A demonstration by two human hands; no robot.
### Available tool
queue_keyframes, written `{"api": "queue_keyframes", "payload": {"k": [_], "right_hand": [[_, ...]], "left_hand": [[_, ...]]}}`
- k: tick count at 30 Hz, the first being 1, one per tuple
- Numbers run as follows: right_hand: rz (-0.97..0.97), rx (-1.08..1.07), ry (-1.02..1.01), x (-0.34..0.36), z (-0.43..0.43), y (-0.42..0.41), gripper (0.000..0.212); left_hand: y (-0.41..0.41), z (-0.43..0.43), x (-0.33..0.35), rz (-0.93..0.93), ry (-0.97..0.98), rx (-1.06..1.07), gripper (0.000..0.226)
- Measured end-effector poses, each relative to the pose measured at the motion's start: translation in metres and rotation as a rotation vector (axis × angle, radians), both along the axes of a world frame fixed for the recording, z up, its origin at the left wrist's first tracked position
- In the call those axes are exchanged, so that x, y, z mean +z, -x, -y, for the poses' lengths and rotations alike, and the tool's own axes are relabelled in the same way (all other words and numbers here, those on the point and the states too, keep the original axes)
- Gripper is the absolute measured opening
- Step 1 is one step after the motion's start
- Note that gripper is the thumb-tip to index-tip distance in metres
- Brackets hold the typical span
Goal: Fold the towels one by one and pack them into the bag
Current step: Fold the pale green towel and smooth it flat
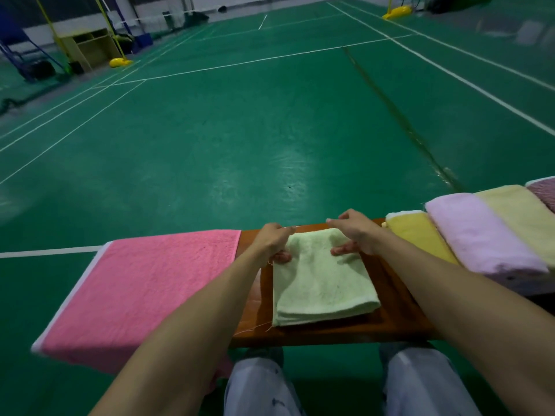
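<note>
On the bench [390,310], bare wood shows only as a narrow strip either side of the green towel [321,283] and along the near edge. Left of that, the pink towel [144,289] lies flat across the full width. The right end is taken by 4 folded towels [480,238], packed side by side. Past the far edge lies open floor [240,130].
</note>
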State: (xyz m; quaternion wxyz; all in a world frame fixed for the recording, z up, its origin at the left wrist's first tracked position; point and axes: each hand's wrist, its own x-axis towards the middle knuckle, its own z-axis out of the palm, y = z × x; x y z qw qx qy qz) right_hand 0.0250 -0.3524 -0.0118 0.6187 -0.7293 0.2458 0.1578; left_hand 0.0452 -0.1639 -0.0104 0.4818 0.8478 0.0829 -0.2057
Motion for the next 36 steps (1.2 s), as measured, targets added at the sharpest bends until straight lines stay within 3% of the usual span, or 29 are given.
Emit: {"api": "queue_keyframes", "payload": {"k": [8,19,33,36], "right_hand": [[0.136,-0.189,-0.144,0.009,0.004,0.014,0.023],[0.34,-0.154,0.091,0.008,-0.004,0.081,0.031],[0.378,0.072,0.351,-0.014,-0.001,0.135,0.035],[0.325,0.222,0.627,-0.007,0.002,0.138,0.036]], "left_hand": [[0.008,0.0,0.0,0.199,0.184,0.185,0.012],[0.071,-0.014,0.0,0.342,0.186,0.242,0.016],[0.122,-0.04,-0.029,0.519,-0.209,-0.086,0.02],[0.127,-0.043,-0.027,0.537,-0.276,-0.172,0.024]]}}
